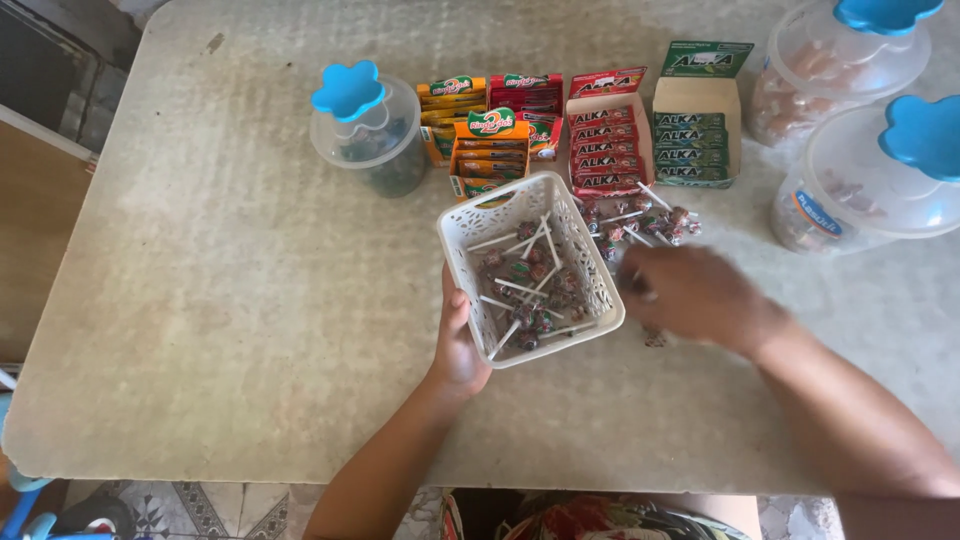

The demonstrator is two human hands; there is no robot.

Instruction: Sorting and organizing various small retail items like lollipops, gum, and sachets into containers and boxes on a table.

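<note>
Table [250, 300] fills most of the view, pale and worn. Two big clear jars [860, 180] with blue lids stand at the far right, and a small clear jar [368, 135] with a blue flower lid stands far left of the candy boxes [590, 130]. The boxes sit in a row at the far side, some orange, some red, one green.

The white plastic basket [530, 268] is in the middle, tipped up a bit, with its long side running from near to far. The left hand [458, 345] grips its near left edge and holds it. Lollipops [528, 275] with white sticks lie inside it.

More loose lollipops [640, 222] lie on the table just right of the basket, in front of the red box. The right hand [690, 292] is nearest to them, just on their near side. It is blurry, so I cannot tell if it is gripping one. Nothing stands between that hand and the basket.
</note>
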